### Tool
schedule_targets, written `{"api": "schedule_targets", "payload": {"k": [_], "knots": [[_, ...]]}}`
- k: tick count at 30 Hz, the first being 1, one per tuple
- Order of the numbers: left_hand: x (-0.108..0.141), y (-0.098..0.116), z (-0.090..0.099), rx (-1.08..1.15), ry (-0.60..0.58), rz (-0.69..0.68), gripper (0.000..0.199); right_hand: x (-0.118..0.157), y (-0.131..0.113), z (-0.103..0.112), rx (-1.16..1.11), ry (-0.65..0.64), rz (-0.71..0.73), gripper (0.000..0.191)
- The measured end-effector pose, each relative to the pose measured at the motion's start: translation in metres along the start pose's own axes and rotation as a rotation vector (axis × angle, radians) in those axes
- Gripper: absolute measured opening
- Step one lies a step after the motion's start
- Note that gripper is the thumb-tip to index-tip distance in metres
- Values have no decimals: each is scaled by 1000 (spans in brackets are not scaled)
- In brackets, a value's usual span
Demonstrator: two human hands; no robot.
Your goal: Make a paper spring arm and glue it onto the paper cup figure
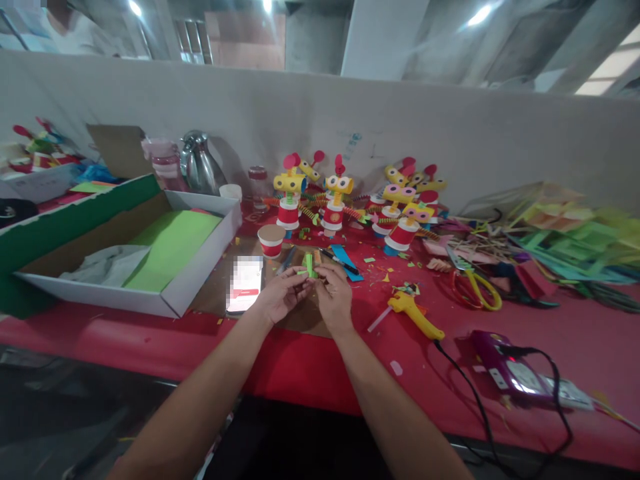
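Observation:
My left hand (283, 293) and my right hand (333, 295) meet over a brown board (295, 325) on the red table. Between their fingertips they pinch a small bright green paper piece (310, 265), whose strips stand upward. Left of my left hand lies a lit phone (246, 285). A red and white paper cup (271, 240) rests upside down just beyond the board's middle. Beyond my right hand are a black pen (340, 261) and a blue paper strip (347, 262). The lower part of the green piece is hidden by my fingers.
Several paper-cup robot figures (334, 200) stand along the wall. At left is a white box (165, 301) with green paper. On the right lie a yellow glue gun (415, 315), scissors (473, 280), a purple power strip (510, 370) with cords, and heaped paper strips (575, 233).

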State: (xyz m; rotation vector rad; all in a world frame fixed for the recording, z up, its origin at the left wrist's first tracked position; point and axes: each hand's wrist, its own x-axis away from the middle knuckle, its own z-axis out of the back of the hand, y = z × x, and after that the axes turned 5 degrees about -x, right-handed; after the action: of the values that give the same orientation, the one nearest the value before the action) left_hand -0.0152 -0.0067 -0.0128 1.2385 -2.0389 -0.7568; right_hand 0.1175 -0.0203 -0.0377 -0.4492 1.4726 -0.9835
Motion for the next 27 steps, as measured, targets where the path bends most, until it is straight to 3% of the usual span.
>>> {"api": "schedule_targets", "payload": {"k": [12, 18, 23, 27], "knots": [[-5, -2, 7, -45, 19, -86, 27, -5, 0, 0, -96, -55, -105, 16], [-5, -4, 4, -177, 113, -321, 34, -3, 4, -4, -248, -68, -285, 39], [-4, -7, 3, -427, 172, -504, 27, -2, 11, -5, -250, -5, -213, 23], [-5, -12, 5, -495, 217, -559, 25, -2, 10, -5, -289, -19, -260, 20]]}}
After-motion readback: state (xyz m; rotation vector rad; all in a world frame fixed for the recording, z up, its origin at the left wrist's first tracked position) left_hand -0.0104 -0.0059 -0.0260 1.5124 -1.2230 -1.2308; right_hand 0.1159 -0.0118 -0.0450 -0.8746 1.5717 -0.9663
